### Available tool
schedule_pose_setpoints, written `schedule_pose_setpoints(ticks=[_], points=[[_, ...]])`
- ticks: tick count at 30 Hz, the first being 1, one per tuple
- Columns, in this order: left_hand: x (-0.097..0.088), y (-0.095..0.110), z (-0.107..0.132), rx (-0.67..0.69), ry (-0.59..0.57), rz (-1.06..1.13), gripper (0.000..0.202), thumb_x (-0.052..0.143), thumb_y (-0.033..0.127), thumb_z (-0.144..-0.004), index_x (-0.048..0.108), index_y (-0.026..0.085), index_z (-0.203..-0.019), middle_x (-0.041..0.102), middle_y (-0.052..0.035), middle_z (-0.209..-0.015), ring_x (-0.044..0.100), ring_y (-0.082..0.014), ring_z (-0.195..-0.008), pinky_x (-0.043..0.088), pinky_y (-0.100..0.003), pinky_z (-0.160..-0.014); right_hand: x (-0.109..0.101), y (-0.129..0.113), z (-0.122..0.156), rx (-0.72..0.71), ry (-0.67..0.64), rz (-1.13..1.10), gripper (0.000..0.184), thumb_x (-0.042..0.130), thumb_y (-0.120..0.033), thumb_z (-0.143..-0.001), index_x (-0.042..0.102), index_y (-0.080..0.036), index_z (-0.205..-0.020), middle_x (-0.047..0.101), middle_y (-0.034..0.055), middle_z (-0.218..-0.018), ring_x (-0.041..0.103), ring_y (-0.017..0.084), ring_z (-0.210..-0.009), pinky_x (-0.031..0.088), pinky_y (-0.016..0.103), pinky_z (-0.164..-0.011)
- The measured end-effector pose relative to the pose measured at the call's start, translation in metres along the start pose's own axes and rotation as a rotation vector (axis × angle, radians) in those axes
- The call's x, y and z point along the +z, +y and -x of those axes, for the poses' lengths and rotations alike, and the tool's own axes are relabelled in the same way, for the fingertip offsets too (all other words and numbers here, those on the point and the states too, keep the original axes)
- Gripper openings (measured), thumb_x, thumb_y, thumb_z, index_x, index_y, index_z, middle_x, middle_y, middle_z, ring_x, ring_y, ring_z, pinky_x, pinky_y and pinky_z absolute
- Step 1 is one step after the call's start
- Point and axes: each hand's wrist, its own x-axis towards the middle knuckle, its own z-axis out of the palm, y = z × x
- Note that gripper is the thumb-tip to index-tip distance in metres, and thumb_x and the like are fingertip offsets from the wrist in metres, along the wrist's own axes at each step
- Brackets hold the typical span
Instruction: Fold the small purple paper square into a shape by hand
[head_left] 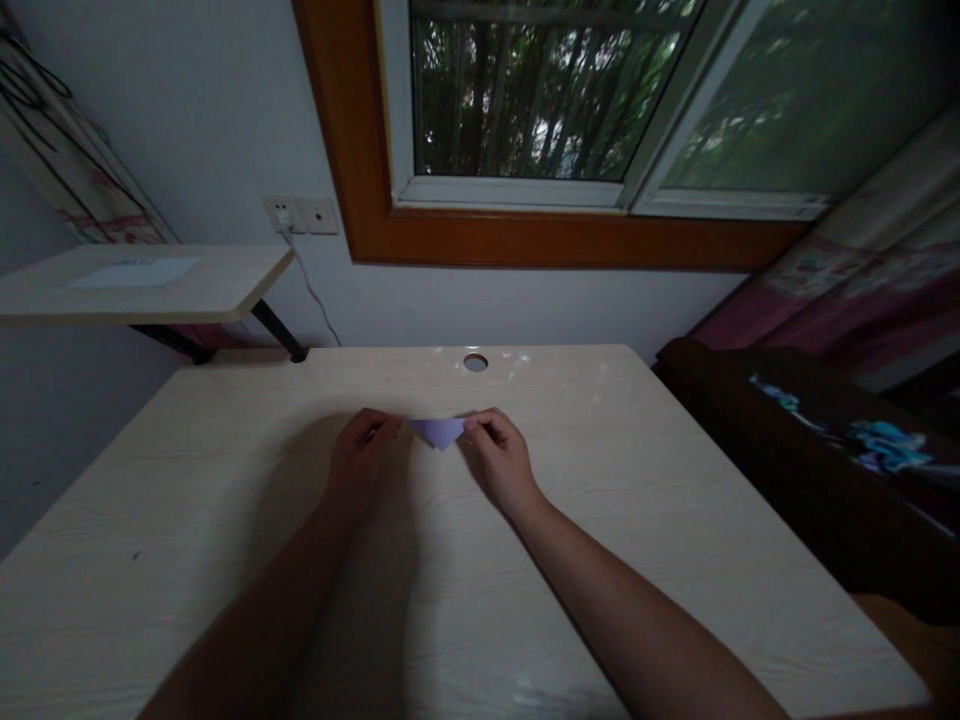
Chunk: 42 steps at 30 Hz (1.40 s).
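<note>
The left hand (pixel 361 452) pinches the left corner of a small purple paper (pixel 439 431) between thumb and fingers, and the right hand (pixel 501 455) grips its right corner in the same way. The paper — a triangle with its tip toward the person — is on the near side of the round hole (pixel 475 362) in the desk (pixel 585 420), slightly to its left. Whether it rests on the desktop or is held just above, I cannot tell.

Well left of the hole, a raised shelf (pixel 236 290) stands on black legs (pixel 277 328), with a pale sheet (pixel 142 272) on top. Beyond the hole and to its left, a white plug (pixel 283 218) sits in one of the wall sockets (pixel 319 229). Above the hole is a window in an orange-brown frame (pixel 540 236), greenery behind the glass. Well right of the hole — past the desk's edge — dark brown furniture (pixel 720 400) bears a blue cloth (pixel 889 445), and a curtain (pixel 847 275) hangs behind it.
</note>
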Motion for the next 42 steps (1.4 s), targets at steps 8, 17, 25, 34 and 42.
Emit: schedule_pose_setpoints(ticks=[8, 17, 25, 34, 42], points=[[0.009, 0.001, 0.003, 0.183, -0.121, -0.011, 0.030, 0.063, 0.024, -0.083, 0.063, 0.023, -0.113, 0.056, -0.0066, -0.114, 0.060, -0.0148, -0.091, 0.054, -0.026, -0.073, 0.000, 0.007, 0.000, 0.023, -0.020, -0.018, 0.017, 0.060, -0.036, -0.086, 0.068, -0.022, -0.082, 0.061, 0.0011, -0.079, 0.055, 0.018, -0.077, 0.044, 0.029, -0.072], [0.011, 0.001, 0.005, 0.241, -0.299, -0.099, 0.036, 0.069, 0.024, -0.082, 0.064, 0.025, -0.118, 0.056, -0.0066, -0.113, 0.061, -0.0146, -0.089, 0.055, -0.027, -0.076, 0.000, 0.003, 0.001, 0.050, -0.072, -0.066, 0.017, 0.062, -0.037, -0.085, 0.066, -0.022, -0.078, 0.060, 0.0003, -0.076, 0.056, 0.017, -0.074, 0.044, 0.029, -0.070], [0.011, 0.005, 0.006, 0.259, -0.335, -0.142, 0.037, 0.071, 0.025, -0.081, 0.065, 0.025, -0.117, 0.059, -0.0048, -0.107, 0.061, -0.0140, -0.084, 0.054, -0.026, -0.076, 0.000, -0.001, 0.000, 0.074, -0.071, -0.090, 0.014, 0.062, -0.032, -0.082, 0.066, -0.022, -0.074, 0.058, -0.0004, -0.073, 0.054, 0.017, -0.072, 0.042, 0.028, -0.068], [0.011, -0.002, 0.006, 0.273, -0.345, -0.182, 0.041, 0.071, 0.028, -0.082, 0.063, 0.025, -0.122, 0.058, -0.0028, -0.104, 0.059, -0.0129, -0.081, 0.054, -0.027, -0.077, -0.001, 0.000, 0.000, 0.101, -0.113, -0.136, 0.014, 0.063, -0.032, -0.083, 0.066, -0.020, -0.075, 0.059, -0.0002, -0.074, 0.053, 0.017, -0.075, 0.040, 0.028, -0.071], [0.013, -0.007, 0.007, 0.280, -0.381, -0.190, 0.049, 0.072, 0.024, -0.080, 0.059, 0.028, -0.127, 0.056, -0.0030, -0.108, 0.059, -0.0135, -0.084, 0.053, -0.028, -0.078, -0.001, 0.001, 0.000, 0.108, -0.117, -0.167, 0.015, 0.064, -0.034, -0.083, 0.066, -0.021, -0.075, 0.058, -0.0001, -0.074, 0.053, 0.017, -0.075, 0.040, 0.028, -0.071]])
